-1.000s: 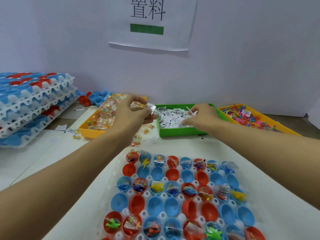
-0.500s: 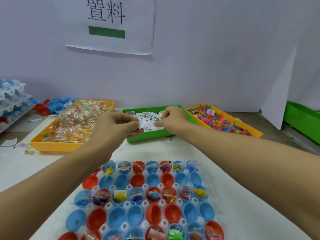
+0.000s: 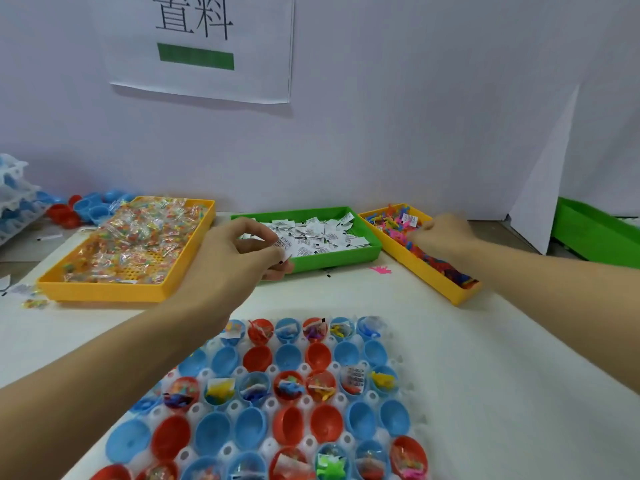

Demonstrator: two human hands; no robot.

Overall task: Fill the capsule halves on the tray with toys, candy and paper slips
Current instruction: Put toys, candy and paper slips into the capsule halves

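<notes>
The right hand [image 3: 438, 233] has left the green bin, where it was half a second ago, and now sits over the orange toy bin [image 3: 420, 268] at the right, fingers curled down among the coloured plastic toys [image 3: 398, 223]; whether it has anything between them I cannot tell, as the hand is blurred. The left hand [image 3: 239, 261] has stayed at the near left corner of the green bin [image 3: 332, 259] and pinches a white paper slip [image 3: 284, 249] between thumb and fingertips.

The white tray [image 3: 381, 434] lies nearest the person on the pale table [image 3: 485, 341], holding rows of blue and red capsule halves [image 3: 287, 393]. The far row, one middle row and the near row carry toys, candy and slips; the rows between them are bare cups.

Behind the tray, the green bin is heaped with slips. To its left an orange bin [image 3: 104, 289] holds wrapped candy [image 3: 138, 237]. A pink toy [image 3: 381, 270] lies loose on the table between the green and toy bins. At far left are stacked white trays [image 3: 14, 195] and loose capsule halves [image 3: 83, 209]. A paper sign [image 3: 204, 46] hangs on the wall above.
</notes>
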